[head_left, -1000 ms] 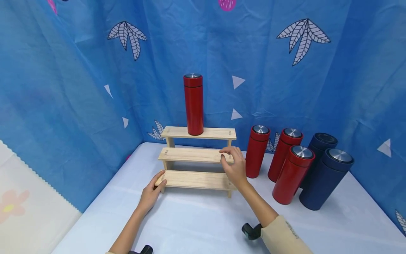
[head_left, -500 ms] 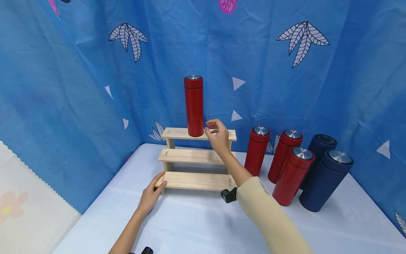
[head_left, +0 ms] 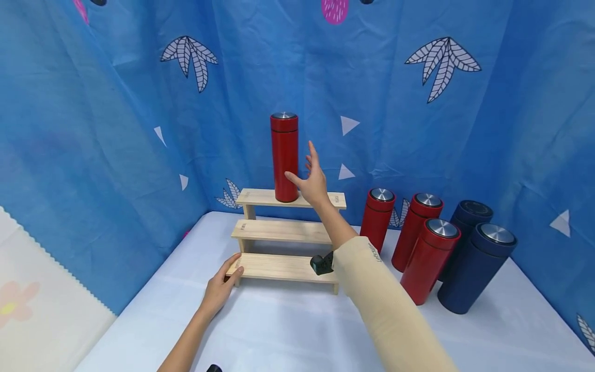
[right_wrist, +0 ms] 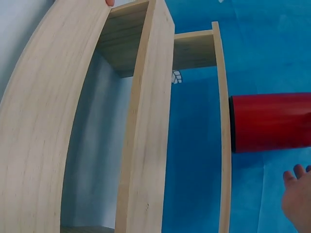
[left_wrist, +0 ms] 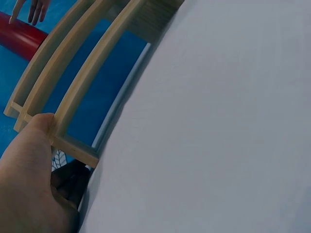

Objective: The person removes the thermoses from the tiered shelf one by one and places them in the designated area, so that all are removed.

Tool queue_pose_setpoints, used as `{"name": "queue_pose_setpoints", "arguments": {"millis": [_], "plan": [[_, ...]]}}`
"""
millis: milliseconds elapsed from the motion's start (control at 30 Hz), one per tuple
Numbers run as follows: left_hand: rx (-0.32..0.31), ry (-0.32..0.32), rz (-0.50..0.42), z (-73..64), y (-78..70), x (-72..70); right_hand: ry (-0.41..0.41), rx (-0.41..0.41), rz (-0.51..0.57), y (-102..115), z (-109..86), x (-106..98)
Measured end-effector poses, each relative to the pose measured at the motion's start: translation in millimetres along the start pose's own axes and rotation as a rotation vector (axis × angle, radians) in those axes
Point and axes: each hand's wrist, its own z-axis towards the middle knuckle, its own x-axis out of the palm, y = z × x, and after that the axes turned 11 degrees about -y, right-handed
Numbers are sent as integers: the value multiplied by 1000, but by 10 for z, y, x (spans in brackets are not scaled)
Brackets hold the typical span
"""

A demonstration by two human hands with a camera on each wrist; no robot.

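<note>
A three-tier wooden step shelf (head_left: 281, 231) stands on the cloth-covered table. My left hand (head_left: 219, 285) grips the left end of its lowest board, and the left wrist view shows the thumb (left_wrist: 41, 121) pressed along the board's end. Upright on the top board is a tall red thermos flask (head_left: 285, 155) with a silver lid. Just right of this flask is my right hand (head_left: 313, 182), fingers spread upward and thumb reaching across the flask's lower body. In the right wrist view, only part of that hand (right_wrist: 299, 199) shows beside the flask (right_wrist: 272, 121).
To the shelf's right stand several more flasks: red ones (head_left: 377, 217) (head_left: 429, 263) and dark blue ones (head_left: 476, 271). A blue patterned curtain (head_left: 395, 103) hangs behind and at the sides. Black wrist-camera gear (head_left: 322, 263) overlaps the lowest board's right end.
My right hand has moved up and left from the middle board to the red flask on top, and its fingers have spread. My left hand has stayed at the lowest board.
</note>
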Motion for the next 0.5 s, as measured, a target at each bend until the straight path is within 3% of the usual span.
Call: {"name": "queue_pose_setpoints", "arguments": {"millis": [133,500], "plan": [[-2,-5,7,-6,13,-9,62,45,-3,-11,-32,63],[0,-9,0,1,30,14,109,112,13,48,-4,121]]}}
